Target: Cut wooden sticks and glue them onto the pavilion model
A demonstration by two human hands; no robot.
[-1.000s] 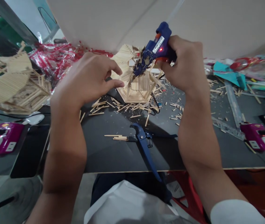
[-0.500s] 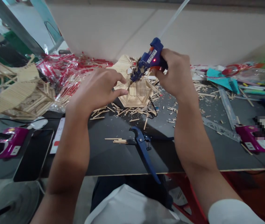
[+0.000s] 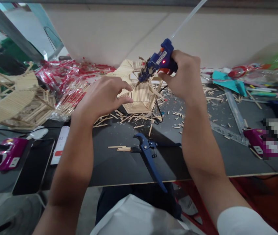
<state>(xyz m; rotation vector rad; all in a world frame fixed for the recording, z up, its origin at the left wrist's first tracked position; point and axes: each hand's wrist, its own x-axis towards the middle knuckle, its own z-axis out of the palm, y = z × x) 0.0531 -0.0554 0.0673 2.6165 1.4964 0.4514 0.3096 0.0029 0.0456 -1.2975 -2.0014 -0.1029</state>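
My right hand (image 3: 186, 73) is wrapped round the handle of a blue hot glue gun (image 3: 160, 59), whose red light is on. A clear glue stick (image 3: 186, 20) juts from its back end. The nozzle, crusted with debris, points down over a small model made of wooden sticks (image 3: 141, 106). At the model's left side is my left hand (image 3: 102, 96), thumb and forefinger apart with nothing visible between them. Its other fingers are partly hidden, and I cannot tell whether they touch the model.
A blue ratchet cutter (image 3: 148, 156) lies near the front edge beside a few sticks (image 3: 120, 148). A larger stick model (image 3: 18, 101), a phone (image 3: 34, 166) and a purple power socket (image 3: 11, 153) are on the left. Clear rulers (image 3: 234, 111) lie right; stick scraps (image 3: 139, 119) surround the small model.
The view has shifted slightly. The glue gun's nozzle has risen a little from the model. My left thumb and forefinger stay apart.
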